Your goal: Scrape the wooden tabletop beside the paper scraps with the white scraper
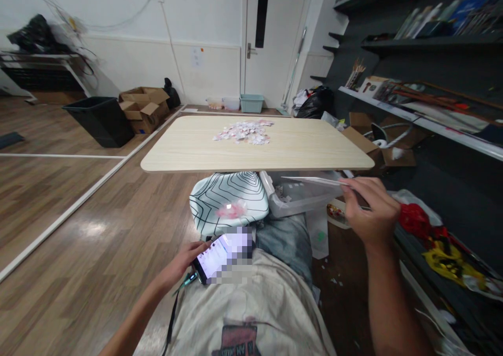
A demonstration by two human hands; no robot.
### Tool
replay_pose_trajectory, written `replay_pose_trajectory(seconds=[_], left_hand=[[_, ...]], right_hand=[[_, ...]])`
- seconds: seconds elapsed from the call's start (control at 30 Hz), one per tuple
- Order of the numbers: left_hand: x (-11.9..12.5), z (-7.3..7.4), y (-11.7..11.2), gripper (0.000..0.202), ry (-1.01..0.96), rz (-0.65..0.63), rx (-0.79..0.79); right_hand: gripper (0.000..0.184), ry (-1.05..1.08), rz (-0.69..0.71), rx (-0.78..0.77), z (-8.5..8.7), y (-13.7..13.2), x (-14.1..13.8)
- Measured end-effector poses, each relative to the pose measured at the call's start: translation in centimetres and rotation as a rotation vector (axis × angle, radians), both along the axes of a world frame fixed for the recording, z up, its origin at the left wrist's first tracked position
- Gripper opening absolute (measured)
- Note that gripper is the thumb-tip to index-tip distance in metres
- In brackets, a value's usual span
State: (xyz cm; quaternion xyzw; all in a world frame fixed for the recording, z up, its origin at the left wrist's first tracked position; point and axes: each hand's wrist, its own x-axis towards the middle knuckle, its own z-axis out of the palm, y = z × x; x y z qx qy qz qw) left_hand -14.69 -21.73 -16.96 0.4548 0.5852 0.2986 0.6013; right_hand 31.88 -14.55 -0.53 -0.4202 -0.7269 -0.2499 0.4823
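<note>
My left hand (pixel 190 255) grips the left edge of a phone (pixel 222 254) with a lit screen, low over my lap; part of the screen is pixelated. A cord runs from the phone's lower corner. My right hand (pixel 369 209) is raised at the right, thumb and fingers pinched on a thin white sheet (pixel 318 180) seen nearly edge-on. Beneath that sheet is a clear plastic bin (pixel 288 208) with small white scraps inside. On the pale wooden table (pixel 188 149) ahead lies a loose pile of small paper pieces (pixel 247 132).
A white cushion-like item with black lines (pixel 208 199) sits between my lap and the table. Dark shelves (pixel 428 44) with supplies line the right side. At the left stand a black trash bin (pixel 100 120) and an open cardboard box (pixel 143 104). Scraps dot the floor at right.
</note>
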Motion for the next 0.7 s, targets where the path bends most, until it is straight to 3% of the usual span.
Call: replay_pose_trajectory(seconds=[0.17, 0.33, 0.53, 0.7], left_hand=[[-0.6, -0.3, -0.2, 0.064, -0.055, 0.003, -0.045], [-0.6, -0.2, -0.3, 0.054, -0.058, -0.062, -0.031], [1.4, 0.7, 1.0, 0.058, 0.103, -0.096, -0.012], [2.8, 1.5, 1.9, 0.065, 0.207, -0.096, -0.024]], right_hand=[[0.016, 0.018, -0.055, 0.042, 2.6, 1.6, -0.1], [0.017, -0.006, -0.112, -0.034, 4.6, 5.7, 0.2], [0.013, -0.012, -0.119, -0.127, 3.8, 10.3, 0.7], [0.016, 0.012, -0.225, -0.278, 3.4, 10.4, 0.1]])
